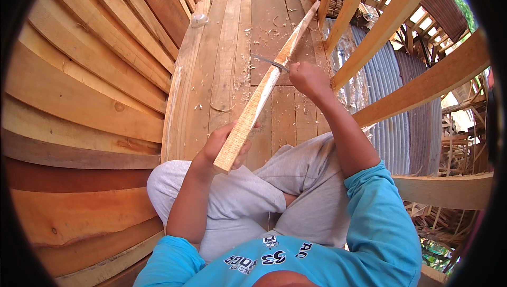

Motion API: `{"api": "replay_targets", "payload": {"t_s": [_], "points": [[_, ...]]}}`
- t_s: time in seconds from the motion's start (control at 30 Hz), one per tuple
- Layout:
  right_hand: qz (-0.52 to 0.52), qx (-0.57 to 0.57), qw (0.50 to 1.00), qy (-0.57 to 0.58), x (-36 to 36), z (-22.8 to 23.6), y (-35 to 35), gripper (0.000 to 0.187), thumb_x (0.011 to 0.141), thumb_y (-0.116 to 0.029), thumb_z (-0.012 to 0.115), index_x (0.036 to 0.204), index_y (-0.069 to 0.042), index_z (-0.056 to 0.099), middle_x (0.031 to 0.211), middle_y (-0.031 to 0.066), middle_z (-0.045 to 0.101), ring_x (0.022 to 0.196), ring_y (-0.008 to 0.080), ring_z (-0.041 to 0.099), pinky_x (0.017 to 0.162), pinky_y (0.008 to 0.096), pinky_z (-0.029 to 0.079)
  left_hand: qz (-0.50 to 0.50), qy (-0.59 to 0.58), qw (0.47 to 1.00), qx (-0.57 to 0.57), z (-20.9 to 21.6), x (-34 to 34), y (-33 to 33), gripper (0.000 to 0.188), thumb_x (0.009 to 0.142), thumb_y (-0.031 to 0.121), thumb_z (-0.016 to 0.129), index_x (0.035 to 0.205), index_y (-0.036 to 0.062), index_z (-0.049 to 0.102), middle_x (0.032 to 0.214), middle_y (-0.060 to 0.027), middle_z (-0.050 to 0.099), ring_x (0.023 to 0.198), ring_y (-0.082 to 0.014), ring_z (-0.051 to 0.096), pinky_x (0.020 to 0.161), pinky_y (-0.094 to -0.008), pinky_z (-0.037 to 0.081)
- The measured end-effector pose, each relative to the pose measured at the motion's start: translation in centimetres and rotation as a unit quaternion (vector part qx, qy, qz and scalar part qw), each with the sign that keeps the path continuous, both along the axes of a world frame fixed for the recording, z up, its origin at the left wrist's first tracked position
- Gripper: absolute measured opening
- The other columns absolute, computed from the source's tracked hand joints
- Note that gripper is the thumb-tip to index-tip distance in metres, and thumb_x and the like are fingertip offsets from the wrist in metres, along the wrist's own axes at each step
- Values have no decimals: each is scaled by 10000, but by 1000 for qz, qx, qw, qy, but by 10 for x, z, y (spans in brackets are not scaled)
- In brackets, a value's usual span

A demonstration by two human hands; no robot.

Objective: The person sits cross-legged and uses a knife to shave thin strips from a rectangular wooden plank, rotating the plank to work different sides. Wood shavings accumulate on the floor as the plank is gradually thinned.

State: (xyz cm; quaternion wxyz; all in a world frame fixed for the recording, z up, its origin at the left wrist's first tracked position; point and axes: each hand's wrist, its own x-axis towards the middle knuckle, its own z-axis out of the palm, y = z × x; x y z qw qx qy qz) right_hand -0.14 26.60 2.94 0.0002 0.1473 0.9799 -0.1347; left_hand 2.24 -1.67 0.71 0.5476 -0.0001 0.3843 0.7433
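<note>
A long squared piece of wood (pixel 248 115) slants from above my lap toward the far right, its far part narrowed and pale where it is shaved. My left hand (pixel 221 142) is wrapped round its near end from beneath and the left side. A knife (pixel 268 61) lies across the stick about midway, with its thin blade pointing left. My right hand (pixel 309 78) is closed in a fist around the knife's handle, which the fingers hide. The blade touches the wood or sits just over it; I cannot tell which.
Wood shavings lie scattered over the plank floor (pixel 224 65). Stacked boards (pixel 90 86) form a wall on the left. Wooden rails (pixel 422 83) and corrugated metal sheets (pixel 388 97) stand on the right. A small clear plastic object (pixel 199 20) rests at the far left of the floor.
</note>
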Motion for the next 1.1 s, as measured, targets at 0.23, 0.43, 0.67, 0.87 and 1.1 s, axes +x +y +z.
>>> {"api": "replay_targets", "payload": {"t_s": [0.23, 0.43, 0.67, 0.87, 1.1], "points": [[67, -112, 989, -64, 35, 20, -81, 499, 959, -322, 410, 778, 36, 706, 820, 283, 685, 814, 469, 676, 807, 541, 528, 8, -4, 999, -39, -1, -9, -10, 549, 1061, 349, 300, 1434, -35, 424, 659, -87, 498, 400, -159, 485, 331, -278, 374], [20, -94, 995, 9, 9, -8, -61, 508, 957, -320, 407, 760, 35, 711, 802, 279, 683, 797, 456, 682, 785, 539, 534, 48, -65, 996, -26, -9, -20, 10, 456, 1081, 323, 349, 1379, 18, 508, 685, -60, 544, 444, -138, 521, 394, -254, 417], [-92, -73, 992, 44, -20, -39, 57, 513, 962, -328, 379, 870, 56, 707, 963, 314, 678, 937, 501, 654, 844, 550, 511, 7, -16, 1000, 8, -16, -9, 2, 496, 1077, 341, 319, 1407, 9, 482, 693, -61, 536, 446, -133, 508, 382, -257, 421], [-23, -151, 988, -20, -8, -16, -32, 723, 1051, -492, 307, 812, 88, 665, 840, 335, 655, 871, 498, 650, 825, 522, 502, 32, -98, 993, 61, 2, -28, -14, 532, 1071, 405, 280, 1371, 15, 483, 732, -100, 532, 441, -159, 510, 375, -260, 435], [11, -283, 954, -102, -9, -10, -18, 814, 981, -691, 428, 727, 58, 621, 620, 101, 578, 607, 217, 589, 593, 392, 465, 52, -42, 998, 17, 9, -20, -7, 487, 1047, 404, 337, 1316, 28, 488, 781, -129, 510, 442, -163, 504, 344, -241, 400]]}}
